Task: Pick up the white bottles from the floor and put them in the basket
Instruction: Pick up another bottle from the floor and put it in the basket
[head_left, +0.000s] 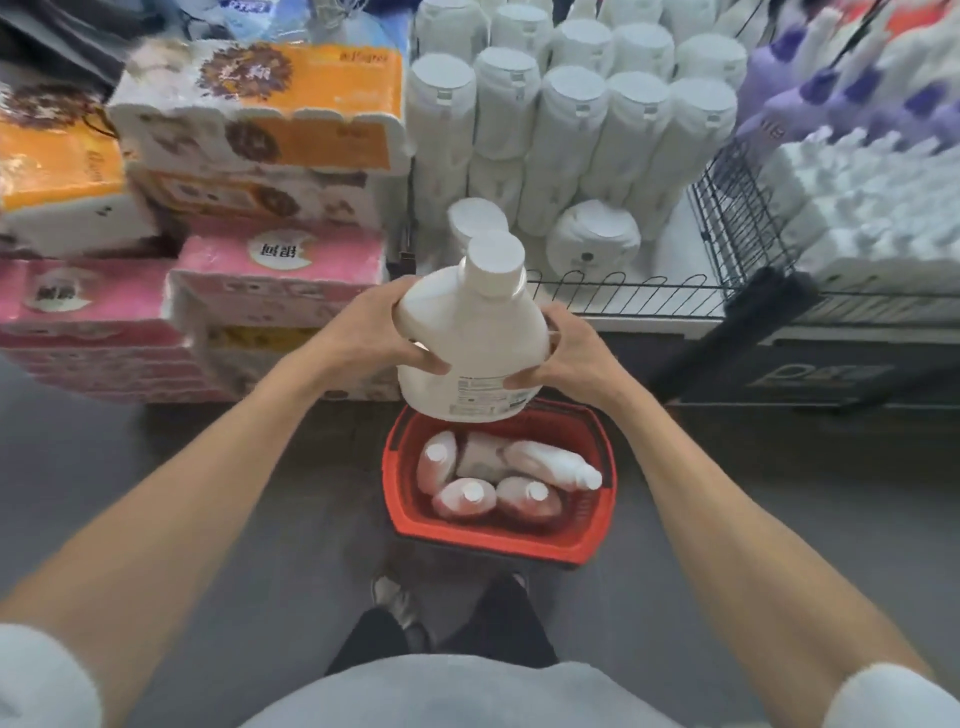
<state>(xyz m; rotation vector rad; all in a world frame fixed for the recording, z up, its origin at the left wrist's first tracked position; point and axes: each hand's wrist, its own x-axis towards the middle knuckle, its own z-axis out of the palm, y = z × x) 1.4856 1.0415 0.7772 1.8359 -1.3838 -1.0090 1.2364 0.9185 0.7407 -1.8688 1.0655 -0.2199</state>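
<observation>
Head view: both hands, left hand (363, 325) and right hand (574, 358), have fingers wrapped round a big white detergent bottle (470, 343), held up right above the red basket (597, 535) on the floor, which holds five smaller bottles (465, 498).

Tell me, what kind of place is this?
Most likely a shop aisle: rows of identical white bottles on a wire shelf, stacked packs of toilet paper beside them, and a red shopping basket on the floor.

Bottles (498, 478) in basket (597, 540); shelf (649, 306) behind.
</observation>
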